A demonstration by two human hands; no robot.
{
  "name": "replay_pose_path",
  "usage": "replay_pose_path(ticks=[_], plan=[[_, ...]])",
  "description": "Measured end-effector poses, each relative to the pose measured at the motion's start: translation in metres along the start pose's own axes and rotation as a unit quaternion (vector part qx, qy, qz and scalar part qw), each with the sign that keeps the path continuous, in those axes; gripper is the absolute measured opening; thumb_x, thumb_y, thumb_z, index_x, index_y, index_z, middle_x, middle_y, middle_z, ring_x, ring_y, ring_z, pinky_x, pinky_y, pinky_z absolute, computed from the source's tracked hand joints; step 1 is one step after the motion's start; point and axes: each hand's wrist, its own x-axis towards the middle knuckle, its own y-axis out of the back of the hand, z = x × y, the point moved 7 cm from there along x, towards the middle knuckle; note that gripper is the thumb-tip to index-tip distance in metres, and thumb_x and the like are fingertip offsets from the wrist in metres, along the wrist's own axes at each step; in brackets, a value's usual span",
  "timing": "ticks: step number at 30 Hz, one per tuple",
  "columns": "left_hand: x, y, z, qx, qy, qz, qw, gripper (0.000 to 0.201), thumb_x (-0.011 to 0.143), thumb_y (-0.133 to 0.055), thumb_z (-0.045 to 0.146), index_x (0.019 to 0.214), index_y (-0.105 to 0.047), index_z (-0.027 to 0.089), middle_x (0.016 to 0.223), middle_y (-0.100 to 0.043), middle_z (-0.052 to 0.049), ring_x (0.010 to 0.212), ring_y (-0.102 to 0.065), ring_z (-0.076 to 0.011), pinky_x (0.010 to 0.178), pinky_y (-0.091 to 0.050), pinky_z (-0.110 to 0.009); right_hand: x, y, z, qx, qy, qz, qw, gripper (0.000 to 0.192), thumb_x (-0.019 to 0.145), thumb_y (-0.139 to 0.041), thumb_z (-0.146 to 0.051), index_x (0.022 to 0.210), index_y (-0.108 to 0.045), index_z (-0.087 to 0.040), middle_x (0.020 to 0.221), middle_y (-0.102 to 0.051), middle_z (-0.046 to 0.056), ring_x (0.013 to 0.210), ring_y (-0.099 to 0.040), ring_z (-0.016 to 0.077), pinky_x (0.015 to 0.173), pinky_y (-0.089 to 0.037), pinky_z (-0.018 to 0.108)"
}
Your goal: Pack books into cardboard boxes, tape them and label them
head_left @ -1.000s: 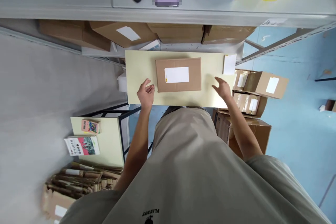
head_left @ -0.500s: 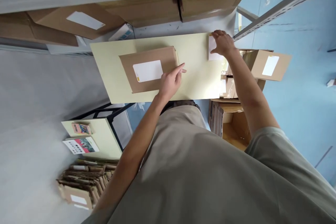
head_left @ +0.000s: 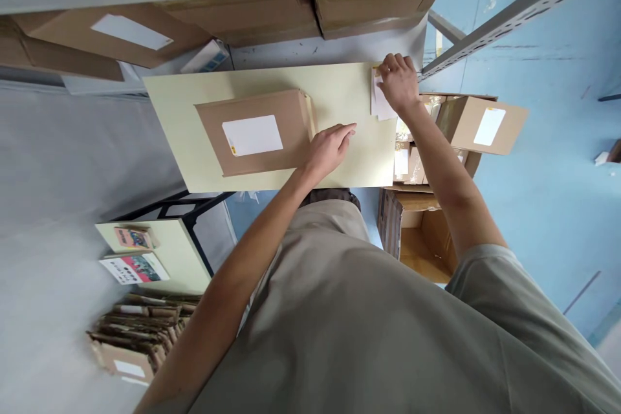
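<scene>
On the far left I see a low side table with two small books lying on it, and below it a stack of flattened cardboard on the grey floor. Above, under the metal shelf, a brown box with a white label sits pushed in beside other cartons.

Moving in, the pale yellow table fills the middle of my view. The flat cardboard parcel lies on its left half, white label facing up, its right edge just beside my left hand. That hand rests on the tabletop with the index finger stretched out toward the right and the other fingers loosely curled; it grips nothing and touches the table right next to the parcel.

Further right, at the table's far right corner, my right hand is closed in a narrow pinch on a small stack of white label sheets, fingers curled over its top edge. The sheets lie partly on the table, partly over its edge.

Past the table on the right, labelled cardboard boxes stand over the blue floor, with an open carton below them.
</scene>
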Motion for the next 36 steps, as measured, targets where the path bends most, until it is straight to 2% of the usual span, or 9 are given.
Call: replay_pose_path(ticks=[5, 9, 12, 15, 17, 19, 23, 27, 36], plan=[[0.013, -0.004, 0.001, 0.012, -0.001, -0.011, 1.0, 0.039, 0.122, -0.055, 0.025, 0.151, -0.082, 0.023, 0.143, -0.088, -0.01, 0.131, -0.083, -0.0269, 0.119, -0.064, -0.04, -0.002, 0.015, -0.011, -0.045, -0.008, 0.009, 0.999, 0.052, 0.124, -0.039, -0.048, 0.141, -0.081, -0.023, 0.15, -0.078, 0.018, 0.15, -0.057, 0.0447, 0.134, -0.041, 0.075], [0.017, -0.006, 0.001, 0.015, -0.005, -0.019, 1.0, 0.039, 0.122, -0.055, 0.027, 0.15, -0.082, 0.022, 0.144, -0.087, -0.012, 0.131, -0.083, -0.0279, 0.119, -0.063, -0.041, -0.005, 0.023, -0.014, -0.071, 0.002, 0.016, 0.997, 0.054, 0.125, -0.047, -0.044, 0.167, -0.064, -0.015, 0.173, -0.065, 0.02, 0.16, -0.053, 0.0427, 0.137, -0.041, 0.072], [0.016, -0.006, 0.0, 0.013, -0.009, -0.021, 1.0, 0.04, 0.122, -0.054, 0.027, 0.15, -0.082, 0.022, 0.143, -0.088, -0.012, 0.129, -0.084, -0.0279, 0.118, -0.064, -0.041, -0.015, 0.011, -0.009, -0.026, 0.019, -0.021, 0.999, 0.092, 0.109, -0.076, -0.065, 0.184, -0.045, -0.022, 0.187, -0.052, 0.019, 0.173, -0.042, 0.0491, 0.143, -0.038, 0.076], [0.014, -0.006, -0.001, 0.008, -0.013, -0.02, 1.0, 0.039, 0.121, -0.055, 0.025, 0.147, -0.083, 0.024, 0.141, -0.088, -0.011, 0.127, -0.084, -0.0269, 0.117, -0.064, -0.04, -0.03, -0.011, -0.002, -0.004, 0.038, -0.081, 0.996, 0.118, 0.093, -0.09, -0.079, 0.184, -0.045, -0.018, 0.189, -0.05, 0.022, 0.178, -0.036, 0.0543, 0.145, -0.036, 0.079], [0.013, -0.006, -0.003, 0.007, -0.013, -0.026, 1.0, 0.039, 0.119, -0.055, 0.023, 0.146, -0.084, 0.025, 0.14, -0.088, -0.01, 0.126, -0.084, -0.0269, 0.116, -0.064, -0.039, -0.039, -0.02, 0.005, -0.004, 0.034, -0.093, 0.995, 0.112, 0.093, -0.089, -0.079, 0.181, -0.05, -0.02, 0.19, -0.05, 0.021, 0.177, -0.039, 0.0543, 0.144, -0.036, 0.079], [0.012, -0.006, -0.003, 0.005, -0.012, -0.035, 0.999, 0.039, 0.119, -0.055, 0.022, 0.146, -0.084, 0.024, 0.141, -0.088, -0.011, 0.126, -0.084, -0.0273, 0.115, -0.064, -0.039, -0.045, -0.024, 0.011, -0.002, 0.026, -0.093, 0.995, 0.091, 0.101, -0.082, -0.075, 0.173, -0.062, -0.025, 0.187, -0.054, 0.017, 0.173, -0.047, 0.0526, 0.142, -0.04, 0.079], [0.012, -0.008, -0.006, -0.006, -0.011, -0.048, 0.999, 0.039, 0.12, -0.054, 0.025, 0.145, -0.084, 0.025, 0.141, -0.087, -0.011, 0.127, -0.083, -0.028, 0.117, -0.063, -0.041, -0.046, -0.026, 0.017, -0.012, 0.006, -0.105, 0.994, 0.053, 0.116, -0.06, -0.061, 0.149, -0.082, -0.026, 0.161, -0.078, 0.016, 0.153, -0.067, 0.0504, 0.131, -0.048, 0.081], [0.018, -0.013, -0.011, -0.001, -0.013, -0.057, 0.998, 0.04, 0.116, -0.057, 0.02, 0.145, -0.084, 0.025, 0.142, -0.087, -0.011, 0.129, -0.083, -0.0294, 0.119, -0.063, -0.043, -0.036, -0.017, 0.02, -0.042, -0.022, -0.088, 0.995, 0.047, 0.118, -0.054, -0.052, 0.133, -0.087, -0.021, 0.133, -0.088, 0.018, 0.138, -0.074, 0.0485, 0.125, -0.051, 0.078], [0.042, -0.027, -0.035, -0.013, 0.04, -0.04, 0.998, 0.044, 0.115, -0.064, 0.022, 0.158, -0.075, 0.022, 0.159, -0.079, -0.015, 0.143, -0.078, -0.0335, 0.13, -0.059, -0.05, -0.022, 0.038, 0.0, -0.026, -0.072, -0.068, 0.995, 0.055, 0.115, -0.056, -0.067, 0.14, -0.083, -0.026, 0.129, -0.088, 0.015, 0.137, -0.073, 0.0443, 0.122, -0.054, 0.071]])
